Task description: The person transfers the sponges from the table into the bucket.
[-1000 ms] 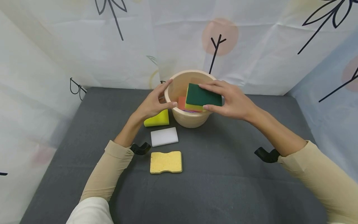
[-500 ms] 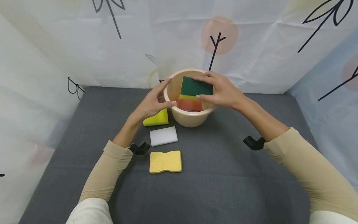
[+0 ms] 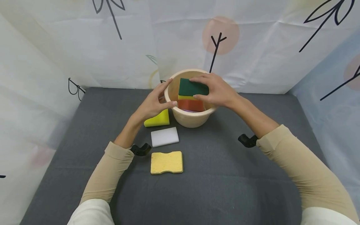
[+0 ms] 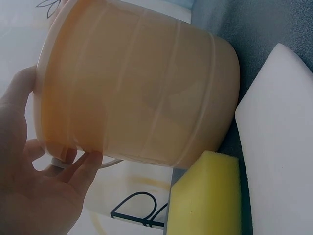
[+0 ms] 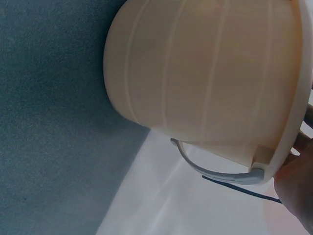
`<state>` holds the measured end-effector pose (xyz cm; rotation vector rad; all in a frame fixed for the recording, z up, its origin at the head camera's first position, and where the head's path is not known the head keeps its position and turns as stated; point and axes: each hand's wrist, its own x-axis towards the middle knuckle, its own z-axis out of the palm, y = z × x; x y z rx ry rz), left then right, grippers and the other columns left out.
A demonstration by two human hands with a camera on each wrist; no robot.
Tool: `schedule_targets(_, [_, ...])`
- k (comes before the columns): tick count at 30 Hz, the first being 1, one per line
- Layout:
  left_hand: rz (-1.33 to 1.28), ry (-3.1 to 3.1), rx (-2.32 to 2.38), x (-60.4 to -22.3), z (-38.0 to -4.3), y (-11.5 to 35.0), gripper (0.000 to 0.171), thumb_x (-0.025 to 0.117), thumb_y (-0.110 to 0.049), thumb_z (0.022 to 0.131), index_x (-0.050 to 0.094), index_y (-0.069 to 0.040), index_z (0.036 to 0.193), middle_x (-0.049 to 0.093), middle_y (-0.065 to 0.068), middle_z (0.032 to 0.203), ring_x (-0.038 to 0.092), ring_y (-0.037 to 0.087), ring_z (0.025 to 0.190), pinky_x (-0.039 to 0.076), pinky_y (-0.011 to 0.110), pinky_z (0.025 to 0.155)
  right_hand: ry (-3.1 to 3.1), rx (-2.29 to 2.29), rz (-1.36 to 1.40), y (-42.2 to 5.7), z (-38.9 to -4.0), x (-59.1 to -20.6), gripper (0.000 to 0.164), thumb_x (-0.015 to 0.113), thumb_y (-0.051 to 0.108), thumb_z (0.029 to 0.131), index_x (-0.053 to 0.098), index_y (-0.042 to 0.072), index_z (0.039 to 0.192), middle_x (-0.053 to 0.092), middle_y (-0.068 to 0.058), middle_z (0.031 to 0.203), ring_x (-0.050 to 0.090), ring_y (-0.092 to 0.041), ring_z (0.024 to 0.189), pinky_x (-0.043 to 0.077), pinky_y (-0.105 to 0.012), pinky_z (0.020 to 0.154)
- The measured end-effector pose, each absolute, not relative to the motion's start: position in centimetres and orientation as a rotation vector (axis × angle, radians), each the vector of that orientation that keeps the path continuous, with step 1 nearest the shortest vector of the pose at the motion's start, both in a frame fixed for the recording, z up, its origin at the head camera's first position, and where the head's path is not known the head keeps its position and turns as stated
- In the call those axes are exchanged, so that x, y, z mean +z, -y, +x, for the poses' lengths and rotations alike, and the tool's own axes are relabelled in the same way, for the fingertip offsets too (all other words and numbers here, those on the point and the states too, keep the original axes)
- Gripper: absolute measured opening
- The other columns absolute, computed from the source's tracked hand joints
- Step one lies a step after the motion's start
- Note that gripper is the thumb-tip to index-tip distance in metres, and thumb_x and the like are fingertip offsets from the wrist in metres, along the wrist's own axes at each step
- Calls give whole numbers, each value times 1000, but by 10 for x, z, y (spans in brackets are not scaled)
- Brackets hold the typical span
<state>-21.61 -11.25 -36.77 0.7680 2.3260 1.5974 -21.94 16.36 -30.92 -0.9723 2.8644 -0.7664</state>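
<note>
A cream plastic bucket point(image 3: 192, 121) stands at the back of the table. Its left rim is gripped by my left hand point(image 3: 152, 103), thumb at the edge and fingers around the outside; the left wrist view shows this hand point(image 4: 49, 181) at the rim from the side. Inside the bucket mouth, my right hand point(image 3: 220, 91) pinches a scouring sponge point(image 3: 192, 88), dark green above and yellow below. Beneath it sits an orange-red sponge point(image 3: 191, 105), with a bit of purple showing under that. In the right wrist view the bucket wall hides most of my right hand point(image 5: 299, 188).
Left of the bucket lies a bright yellow sponge point(image 3: 159, 119), partly behind my left hand. In front of it are a white sponge block point(image 3: 164, 137) and a pale yellow notched sponge point(image 3: 166, 162). The bucket's grey handle point(image 5: 225, 175) hangs down. A printed cloth wall point(image 3: 180, 37) rises behind.
My right hand has moved left with the green and yellow sponge, from over the bucket's right rim to inside its mouth. My left hand stays on the rim.
</note>
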Motion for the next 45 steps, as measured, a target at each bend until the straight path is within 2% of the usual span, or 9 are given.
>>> schedule_targets(8, [757, -2335, 1595, -367, -214, 113, 87, 72, -15, 92, 19, -21, 160, 24, 12, 158, 35, 28, 143, 41, 43, 111, -2878, -736, -915, -161, -220, -316, 61, 72, 33, 89, 55, 11, 142, 52, -10, 144, 53, -29, 119, 48, -48, 100])
schedule_targets(12, [753, -2337, 1588, -365, -213, 112, 87, 71, -11, 93, 17, -16, 161, 21, 15, 159, 33, 32, 144, 39, 45, 112, -2914, -682, -902, -160, -219, -319, 62, 72, 36, 89, 54, 13, 144, 51, -9, 146, 53, -28, 121, 47, -47, 99])
schedule_targets(18, [750, -2324, 1583, -343, -199, 107, 84, 68, -6, 93, 15, -4, 159, 20, 23, 157, 32, 37, 144, 38, 47, 112, -2950, -638, -939, -160, -218, -322, 64, 75, 37, 89, 54, 11, 143, 50, -9, 147, 47, -28, 133, 41, -49, 109])
schedule_targets(29, [793, -2297, 1587, -334, -194, 108, 84, 68, -7, 94, 14, -3, 159, 18, 23, 158, 32, 39, 143, 39, 47, 112, -2968, -863, -1048, -164, -218, -324, 46, 72, 28, 93, 63, 6, 133, 58, -10, 138, 50, -30, 130, 40, -49, 109])
schedule_targets(32, [854, -2333, 1552, -336, -196, 109, 88, 70, -14, 94, 11, -2, 159, 17, 24, 159, 35, 41, 141, 43, 48, 109, -2985, -934, -1064, -166, -217, -324, 43, 71, 26, 93, 64, 7, 131, 60, -10, 135, 52, -29, 128, 42, -48, 108])
schedule_targets(35, [915, -2369, 1539, -347, -203, 112, 96, 70, -33, 92, 9, -2, 159, 16, 23, 161, 38, 42, 139, 44, 50, 108, -3018, -972, -1063, -170, -215, -322, 39, 71, 24, 93, 66, 8, 129, 62, -10, 131, 54, -29, 125, 43, -48, 106])
schedule_targets(40, [925, -2413, 1536, -371, -212, 122, 108, 69, -57, 82, 9, -12, 161, 14, 13, 164, 42, 40, 137, 43, 53, 107, -3058, -1043, -1049, -179, -212, -320, 36, 72, 17, 92, 68, 7, 126, 64, -11, 127, 57, -30, 121, 45, -48, 104])
schedule_targets(43, [903, -2465, 1508, -377, -209, 130, 106, 69, -59, 82, 12, -17, 161, 15, 5, 165, 43, 37, 137, 44, 52, 107, -3080, -1060, -1008, -186, -210, -320, 35, 72, 16, 92, 68, 8, 126, 64, -11, 128, 56, -29, 123, 46, -48, 103])
schedule_targets(45, [890, -2502, 1483, -380, -207, 136, 101, 71, -53, 84, 16, -19, 161, 18, 2, 165, 44, 34, 138, 44, 50, 108, -3092, -1072, -968, -190, -207, -319, 36, 72, 16, 92, 68, 8, 126, 63, -11, 130, 55, -29, 125, 46, -48, 104])
